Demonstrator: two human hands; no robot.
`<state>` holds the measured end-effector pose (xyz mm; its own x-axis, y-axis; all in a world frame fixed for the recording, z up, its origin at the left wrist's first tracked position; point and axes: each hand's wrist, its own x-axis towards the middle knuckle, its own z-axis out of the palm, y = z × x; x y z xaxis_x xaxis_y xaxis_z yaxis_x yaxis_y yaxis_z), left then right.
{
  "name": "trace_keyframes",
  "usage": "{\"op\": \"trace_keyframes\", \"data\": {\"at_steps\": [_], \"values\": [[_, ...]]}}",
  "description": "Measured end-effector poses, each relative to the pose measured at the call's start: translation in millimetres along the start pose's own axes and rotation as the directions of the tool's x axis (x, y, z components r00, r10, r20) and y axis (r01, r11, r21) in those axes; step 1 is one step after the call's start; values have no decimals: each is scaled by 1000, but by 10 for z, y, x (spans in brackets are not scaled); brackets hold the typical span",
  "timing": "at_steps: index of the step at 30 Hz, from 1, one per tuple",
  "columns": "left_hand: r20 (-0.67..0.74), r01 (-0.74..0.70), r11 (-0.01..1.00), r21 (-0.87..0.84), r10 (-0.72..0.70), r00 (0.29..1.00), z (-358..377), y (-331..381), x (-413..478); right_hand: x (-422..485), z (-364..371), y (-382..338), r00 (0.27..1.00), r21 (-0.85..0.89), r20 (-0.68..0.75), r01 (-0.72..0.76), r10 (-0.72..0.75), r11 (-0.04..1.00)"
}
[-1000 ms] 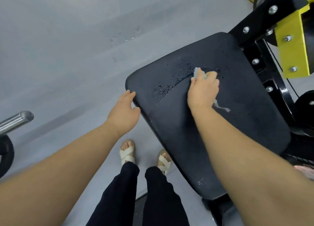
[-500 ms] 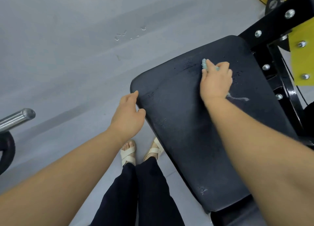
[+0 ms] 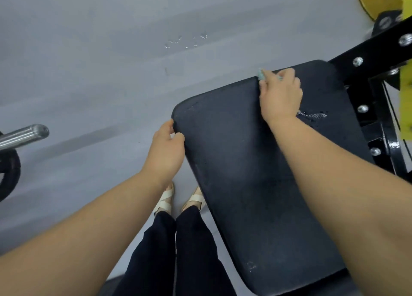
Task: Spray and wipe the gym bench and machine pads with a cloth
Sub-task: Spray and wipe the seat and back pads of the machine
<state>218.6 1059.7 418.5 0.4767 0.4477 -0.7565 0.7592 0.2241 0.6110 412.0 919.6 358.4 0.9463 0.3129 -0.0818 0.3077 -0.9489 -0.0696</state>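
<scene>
Wiping the far edge of the pad point(image 3: 245, 173)

Clutching a pale green cloth point(image 3: 260, 74) in the right hand point(image 3: 279, 95), fingers curled over it, pressed against the pad's far rim. Gripping the pad's left corner with the left hand point(image 3: 166, 153), thumb on top.

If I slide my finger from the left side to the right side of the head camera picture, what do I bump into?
Shiny metal bar → left hand gripping a corner of the black pad → right hand holding the cloth → black bolted frame → yellow machine part.
</scene>
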Motion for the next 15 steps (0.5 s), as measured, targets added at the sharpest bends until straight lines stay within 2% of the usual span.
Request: {"op": "trace_keyframes", "data": {"at_steps": [2, 3, 4, 5, 6, 8, 9, 10, 11, 12, 13, 15], "values": [[-23, 11, 999, 48, -10, 1000, 56, 3, 19, 1, 0, -91, 989, -18, -15, -148, 148, 989], [-42, 28, 996, 87, -24, 999, 83, 1, 24, -81, 47, -251, 991, -24, -5, -132, 132, 991], [-59, 35, 992, 123, -28, 998, 113, -1, 24, -219, 90, -451, 998, -12, 7, -58, 58, 998], [-77, 31, 989, 147, -20, 997, 143, 0, 21, -395, 133, -666, 996, 13, -5, 86, -86, 996], [-101, 21, 987, 159, -5, 995, 169, 6, 12, -591, 163, -846, 964, 46, -9, 264, -264, 963], [-162, -8, 986, 167, 35, 986, 215, 41, 7, -828, 179, -926, 810, 169, 18, 575, -586, 801], [-187, -16, 982, 188, 51, 981, 244, 71, 25, -783, 144, -815, 741, 230, 17, 650, -671, 724], [-199, -16, 972, 235, 64, 978, 264, 104, 30, -673, 97, -651, 712, 246, 12, 679, -702, 692], [-198, -21, 953, 301, 84, 977, 298, 139, 24, -529, 40, -457, 730, 217, -1, 668, -684, 712], [-189, -46, 931, 363, 122, 974, 337, 172, 13, -359, 18, -225, 785, 152, -29, 616, -619, 773], [-168, -84, 909, 408, 165, 972, 394, 208, 1, -183, -7, 36, 861, 81, -38, 508, -507, 858], [-91, -154, 884, 441, 215, 972, 536, 289, 4, 51, -64, 519, 987, 7, 10, 160, -160, 987]]}}
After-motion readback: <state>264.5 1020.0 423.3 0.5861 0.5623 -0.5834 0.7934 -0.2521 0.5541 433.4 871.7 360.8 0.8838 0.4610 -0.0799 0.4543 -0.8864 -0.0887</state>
